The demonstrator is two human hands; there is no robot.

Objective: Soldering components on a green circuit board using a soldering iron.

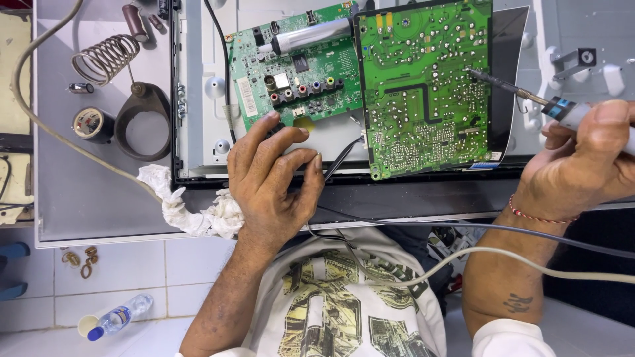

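My right hand (582, 165) grips a soldering iron (569, 112) by its handle; the iron's tip touches the right part of a large green circuit board (423, 92) turned solder-side up. My left hand (274, 178) rests palm down on the front edge of the grey metal chassis (198, 99), its fingertips near the lower edge of a smaller green circuit board (297, 66) with coloured sockets. The left hand holds nothing. A crumpled white cloth (192, 211) lies just left of that hand.
A coiled-wire iron stand (106, 58) with a dark ring base (142, 122), a small round tin (91, 123) and a beige cable (40, 125) lie at the left. Black cables (397, 225) cross the front edge. A plastic bottle (119, 318) lies on the tiled floor.
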